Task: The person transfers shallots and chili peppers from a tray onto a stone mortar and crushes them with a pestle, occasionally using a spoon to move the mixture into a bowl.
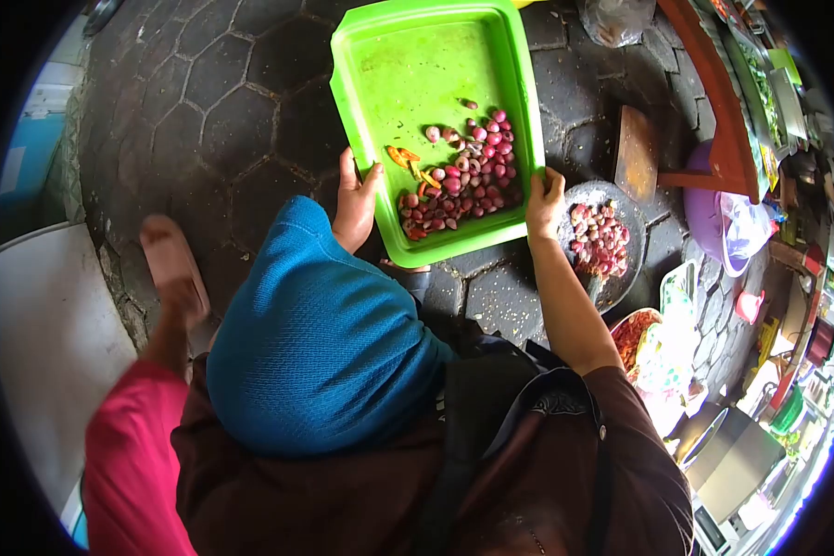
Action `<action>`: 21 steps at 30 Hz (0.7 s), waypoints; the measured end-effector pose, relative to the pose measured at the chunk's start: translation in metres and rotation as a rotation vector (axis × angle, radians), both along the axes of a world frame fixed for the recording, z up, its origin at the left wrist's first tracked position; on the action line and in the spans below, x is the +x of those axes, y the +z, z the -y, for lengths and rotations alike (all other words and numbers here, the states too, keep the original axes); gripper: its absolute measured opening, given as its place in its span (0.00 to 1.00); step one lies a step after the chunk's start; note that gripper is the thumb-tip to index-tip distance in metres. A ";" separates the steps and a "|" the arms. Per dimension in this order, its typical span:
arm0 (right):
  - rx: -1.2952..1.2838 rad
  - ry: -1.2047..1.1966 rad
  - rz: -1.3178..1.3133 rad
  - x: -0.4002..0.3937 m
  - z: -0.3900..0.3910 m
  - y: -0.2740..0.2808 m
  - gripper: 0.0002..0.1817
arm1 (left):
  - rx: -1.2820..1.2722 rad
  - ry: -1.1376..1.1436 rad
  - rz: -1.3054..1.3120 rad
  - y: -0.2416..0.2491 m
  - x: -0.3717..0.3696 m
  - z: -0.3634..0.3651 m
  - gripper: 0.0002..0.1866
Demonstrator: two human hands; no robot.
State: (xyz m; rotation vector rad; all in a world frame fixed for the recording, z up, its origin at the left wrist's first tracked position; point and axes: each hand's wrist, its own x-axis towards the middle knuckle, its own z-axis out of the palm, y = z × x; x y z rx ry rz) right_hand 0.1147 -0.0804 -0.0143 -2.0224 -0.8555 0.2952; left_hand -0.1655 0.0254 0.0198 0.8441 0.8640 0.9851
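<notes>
A bright green rectangular tray (408, 26) is held up in front of me, with small red shallots (463, 181) gathered toward its near right part. A few orange chilies (403, 157) lie at the left of the shallots. My left hand (354, 204) grips the tray's left rim, thumb on the edge. On the right rim, near the lower corner, my right hand (545, 206) is closed round the edge. Just right of that hand, a dark stone mortar (633, 218) on the floor holds peeled shallots (600, 236).
Dark hexagonal paving (236, 130) covers the ground. A wooden block (636, 153) leans beyond the mortar, beside a red-brown wooden frame (732, 139) and a purple basin (701, 208). A bowl of red chilies (628, 341) sits at lower right. My sandaled foot (174, 269) is at left.
</notes>
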 end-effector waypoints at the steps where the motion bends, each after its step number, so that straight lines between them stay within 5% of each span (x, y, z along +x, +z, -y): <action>1: 0.002 0.014 0.002 0.000 -0.002 0.000 0.13 | -0.006 -0.009 -0.003 -0.004 -0.001 -0.002 0.23; 6: -0.209 0.055 -0.054 0.006 -0.005 0.000 0.16 | 0.006 -0.008 -0.020 0.000 0.001 -0.004 0.23; 9: -0.260 0.067 0.202 -0.005 -0.008 0.006 0.19 | -0.028 0.021 -0.006 -0.005 0.001 0.004 0.23; 11: -0.263 0.233 0.598 -0.026 -0.017 0.036 0.23 | -0.048 0.048 -0.017 -0.007 -0.001 0.007 0.24; 13: -0.514 0.462 0.167 -0.039 -0.026 0.028 0.28 | -0.102 0.056 -0.006 -0.005 -0.003 0.008 0.24; 21: -0.717 0.605 0.109 -0.053 -0.025 0.023 0.33 | -0.135 0.002 -0.075 -0.001 -0.009 0.016 0.23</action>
